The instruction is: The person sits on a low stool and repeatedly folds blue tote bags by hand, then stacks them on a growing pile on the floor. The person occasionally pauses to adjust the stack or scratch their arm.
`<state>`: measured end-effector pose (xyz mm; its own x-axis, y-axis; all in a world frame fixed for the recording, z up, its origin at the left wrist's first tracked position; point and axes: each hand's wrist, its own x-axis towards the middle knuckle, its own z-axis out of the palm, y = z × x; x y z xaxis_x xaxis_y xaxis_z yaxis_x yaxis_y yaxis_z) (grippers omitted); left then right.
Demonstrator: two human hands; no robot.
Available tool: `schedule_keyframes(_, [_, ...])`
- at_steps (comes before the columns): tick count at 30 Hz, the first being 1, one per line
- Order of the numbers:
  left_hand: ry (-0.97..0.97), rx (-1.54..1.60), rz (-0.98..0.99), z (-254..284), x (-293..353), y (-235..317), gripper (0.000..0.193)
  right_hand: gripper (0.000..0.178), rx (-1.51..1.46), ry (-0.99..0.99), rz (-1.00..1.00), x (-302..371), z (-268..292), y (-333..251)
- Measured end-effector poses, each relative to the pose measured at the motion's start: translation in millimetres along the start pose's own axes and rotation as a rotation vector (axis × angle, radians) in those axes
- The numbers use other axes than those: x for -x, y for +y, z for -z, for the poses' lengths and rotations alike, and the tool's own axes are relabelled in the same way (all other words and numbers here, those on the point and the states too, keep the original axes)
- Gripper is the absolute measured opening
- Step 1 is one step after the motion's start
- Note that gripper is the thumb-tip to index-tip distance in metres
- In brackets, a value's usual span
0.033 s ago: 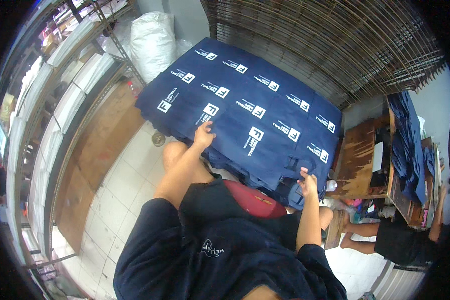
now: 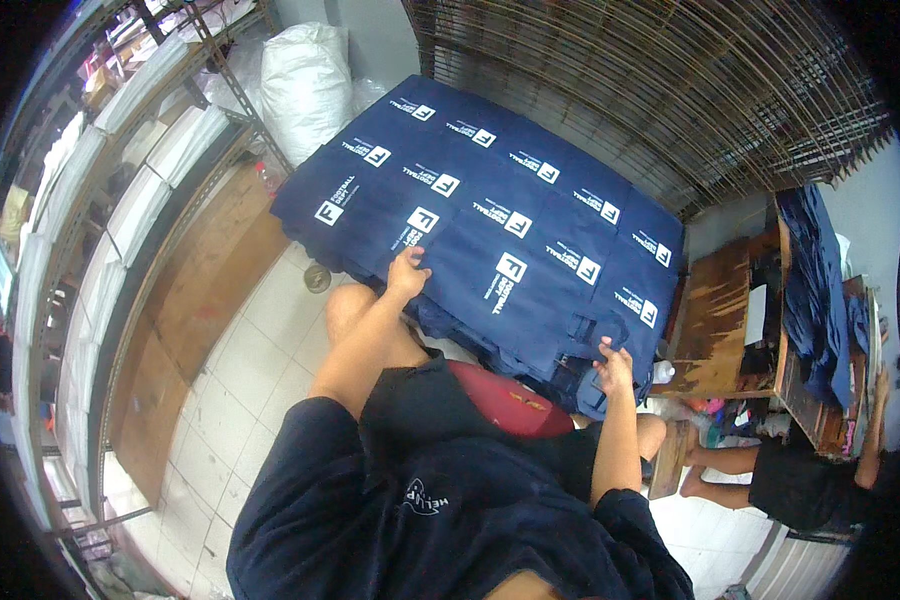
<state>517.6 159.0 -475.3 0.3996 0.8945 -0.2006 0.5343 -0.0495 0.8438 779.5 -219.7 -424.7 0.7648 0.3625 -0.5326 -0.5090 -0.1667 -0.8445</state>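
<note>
Navy blue cloth bags with white square prints lie in overlapping rows across a table in front of me. My left hand pinches the near edge of one bag at the front left of the spread. At the front right corner, my right hand grips a fold or handle of a navy bag, where several bags hang over the table's edge. I sit with bare knees against the table, in a dark blue shirt.
A full white sack stands at the back left. Shelves with white stacks run along the left. Wire racks fill the back. A wooden bench and more dark cloth are on the right, with another person seated below them.
</note>
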Motion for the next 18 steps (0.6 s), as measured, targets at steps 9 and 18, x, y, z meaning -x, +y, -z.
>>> schedule_keyframes(9, [0.103,-0.36,0.162,11,28,37,0.02,0.02,-0.025,0.092,0.091,12,-16,12])
schedule_keyframes(18, [0.138,-0.367,0.07,7,20,14,0.027,0.019,-0.013,0.07,0.08,7,-17,12])
